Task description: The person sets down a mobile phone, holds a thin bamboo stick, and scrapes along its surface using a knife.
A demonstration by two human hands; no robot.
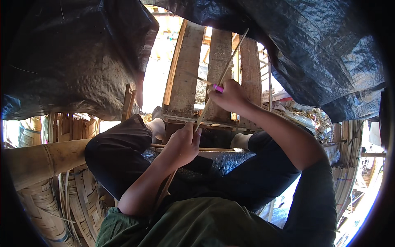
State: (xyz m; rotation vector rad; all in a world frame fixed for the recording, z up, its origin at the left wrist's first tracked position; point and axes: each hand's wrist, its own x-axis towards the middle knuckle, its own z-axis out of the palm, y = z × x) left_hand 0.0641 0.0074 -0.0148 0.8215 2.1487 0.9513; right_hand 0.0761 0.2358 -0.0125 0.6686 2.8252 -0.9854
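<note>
With the left grip [181,146] clamped on the stick [234,55] and the right grip [231,98] around a pink-handled knife [218,88], I'd shave lightly, stroking away from the left.

Rough wooden platform [218,57]: three long brown planks [186,72], side by side, spaced apart, light showing between.
</note>
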